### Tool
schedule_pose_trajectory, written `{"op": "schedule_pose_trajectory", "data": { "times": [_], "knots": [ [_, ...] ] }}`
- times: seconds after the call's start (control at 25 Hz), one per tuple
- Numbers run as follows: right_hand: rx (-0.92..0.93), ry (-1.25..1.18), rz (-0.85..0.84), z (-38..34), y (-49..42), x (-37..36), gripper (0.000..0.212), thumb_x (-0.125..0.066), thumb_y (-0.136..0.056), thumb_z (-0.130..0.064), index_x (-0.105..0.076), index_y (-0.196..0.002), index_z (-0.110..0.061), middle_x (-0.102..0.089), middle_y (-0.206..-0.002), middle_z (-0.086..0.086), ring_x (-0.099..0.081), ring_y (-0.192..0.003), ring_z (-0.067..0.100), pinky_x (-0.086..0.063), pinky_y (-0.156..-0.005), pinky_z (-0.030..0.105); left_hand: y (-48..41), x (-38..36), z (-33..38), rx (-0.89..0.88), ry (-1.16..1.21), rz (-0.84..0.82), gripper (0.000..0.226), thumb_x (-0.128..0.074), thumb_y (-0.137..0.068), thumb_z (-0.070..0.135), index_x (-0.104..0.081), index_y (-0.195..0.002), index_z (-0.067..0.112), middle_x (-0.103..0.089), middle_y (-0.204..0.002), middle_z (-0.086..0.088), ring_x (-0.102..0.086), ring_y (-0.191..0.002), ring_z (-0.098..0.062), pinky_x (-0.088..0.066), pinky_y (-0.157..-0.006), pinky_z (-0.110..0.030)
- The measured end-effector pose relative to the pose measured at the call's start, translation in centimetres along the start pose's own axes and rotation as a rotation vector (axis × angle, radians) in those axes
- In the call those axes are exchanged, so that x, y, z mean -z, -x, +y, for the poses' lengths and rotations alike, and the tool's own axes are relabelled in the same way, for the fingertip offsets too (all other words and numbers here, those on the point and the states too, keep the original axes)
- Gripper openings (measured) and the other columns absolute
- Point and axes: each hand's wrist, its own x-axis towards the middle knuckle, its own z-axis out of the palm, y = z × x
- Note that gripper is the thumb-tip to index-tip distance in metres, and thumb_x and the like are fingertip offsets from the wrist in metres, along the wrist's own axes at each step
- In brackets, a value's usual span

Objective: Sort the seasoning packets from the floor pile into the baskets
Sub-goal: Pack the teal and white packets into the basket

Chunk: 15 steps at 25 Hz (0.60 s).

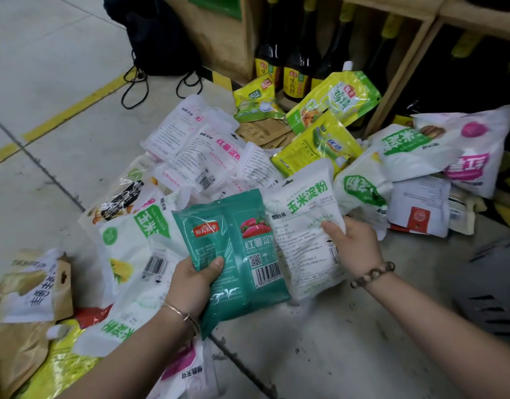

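The left hand (194, 279) holds a teal packet (236, 263) at its lower left edge, with the thumb on the front. The right hand (356, 240) grips the right edge of a white packet with green letters (302, 226), which covers the right edge of the teal one. Both packets are held over the near side of the pile (190, 156) that spreads on the floor (334, 355). The floor is bare between the two forearms and also at the far left, beyond a yellow line (75, 109). A wooden shelf (403, 82) with dark bottles (295, 70) closes the far side of the pile. A dark slotted basket (490, 306), only partly in view, stands at the right edge, near the right forearm.
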Motion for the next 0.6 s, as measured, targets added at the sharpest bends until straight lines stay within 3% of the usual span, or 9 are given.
{"op": "schedule_pose_trajectory", "data": {
  "times": [0.2,0.28,0.4,0.48,0.6],
  "knots": [
    [-0.030,-0.121,0.218,-2.5,1.2,4.0,0.014,-0.065,-0.085,-0.012,-0.071,-0.076,-0.002,-0.068,-0.070,0.002,-0.060,-0.064,0.007,-0.048,-0.061,0.023,0.0,-2.0,2.5,-0.082,0.092,-0.063,0.016,-0.055,-0.086,-0.007,-0.064,-0.081,0.005,-0.071,-0.062,-0.005,-0.067,-0.052,-0.018,-0.051,-0.043,-0.024],
    [-0.030,-0.188,0.301,-4.0,2.0,5.6,0.020,-0.066,-0.083,-0.012,-0.067,-0.064,-0.012,-0.067,-0.060,-0.009,-0.058,-0.054,-0.002,-0.048,-0.052,0.014,0.8,-3.6,3.8,-0.102,0.163,-0.113,0.021,-0.055,-0.085,-0.007,-0.068,-0.076,0.007,-0.071,-0.063,-0.005,-0.067,-0.052,-0.018,-0.051,-0.043,-0.025],
    [0.019,-0.303,0.461,-6.8,3.1,8.3,0.031,-0.068,-0.083,-0.014,-0.067,-0.054,-0.026,-0.068,-0.062,-0.012,-0.062,-0.061,0.002,-0.053,-0.059,0.022,2.0,-6.0,6.7,-0.225,0.193,-0.221,0.033,-0.057,-0.082,-0.005,-0.076,-0.069,0.018,-0.073,-0.068,-0.004,-0.069,-0.058,-0.018,-0.054,-0.048,-0.028],
    [0.080,-0.366,0.549,-9.0,3.6,10.1,0.032,-0.068,-0.083,-0.014,-0.071,-0.056,-0.032,-0.069,-0.065,-0.017,-0.065,-0.067,0.001,-0.056,-0.064,0.023,2.6,-7.1,8.8,-0.314,0.203,-0.263,0.028,-0.062,-0.079,-0.002,-0.076,-0.070,0.020,-0.073,-0.072,-0.005,-0.070,-0.062,-0.020,-0.056,-0.052,-0.031],
    [0.165,-0.335,0.646,-12.3,4.8,12.9,0.027,-0.069,-0.083,-0.019,-0.072,-0.062,-0.036,-0.071,-0.070,-0.015,-0.070,-0.079,0.016,-0.058,-0.071,0.038,4.0,-8.3,11.6,-0.442,0.191,-0.308,0.023,-0.067,-0.074,0.004,-0.076,-0.071,0.025,-0.073,-0.072,-0.002,-0.070,-0.065,-0.020,-0.058,-0.060,-0.037]
  ]
}}
